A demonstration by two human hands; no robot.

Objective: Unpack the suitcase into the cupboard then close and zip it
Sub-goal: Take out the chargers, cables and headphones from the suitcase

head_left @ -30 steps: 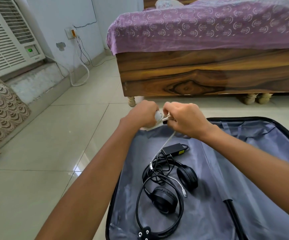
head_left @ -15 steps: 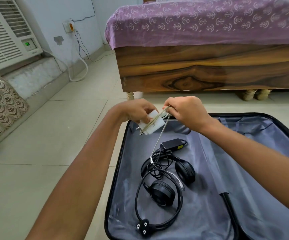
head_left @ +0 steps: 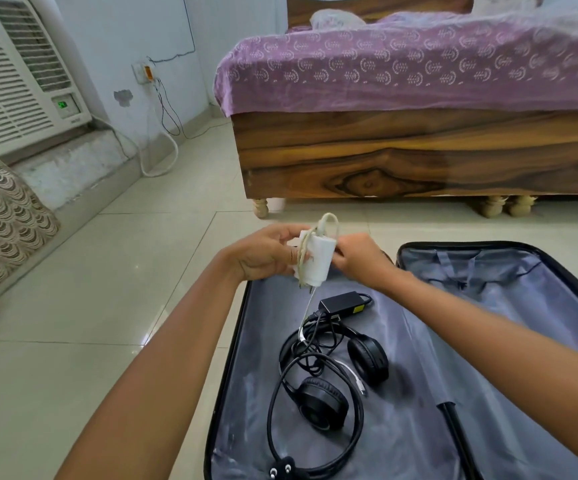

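Note:
An open black suitcase (head_left: 557, 271) with grey lining lies on the floor. Above its far left corner my left hand (head_left: 263, 252) holds a white charger block (head_left: 317, 263) upright, prongs down. My right hand (head_left: 356, 259) pinches the block's white cable, which loops over the top of the block and is wound along its side. The cable's loose end hangs down into the case. Inside lie black headphones (head_left: 322, 407), a black power adapter (head_left: 343, 303) and its black cord with a plug (head_left: 280, 472).
A wooden bed (head_left: 419, 161) with a purple cover stands just beyond the suitcase. An air conditioner (head_left: 20, 81) sits at the left wall above a ledge. A patterned cushion (head_left: 0, 220) is at far left. Tiled floor lies open to the left.
Both hands have turned the white charger block upright and laid another loop of cable over its top. The view has tilted slightly; the suitcase contents have not moved.

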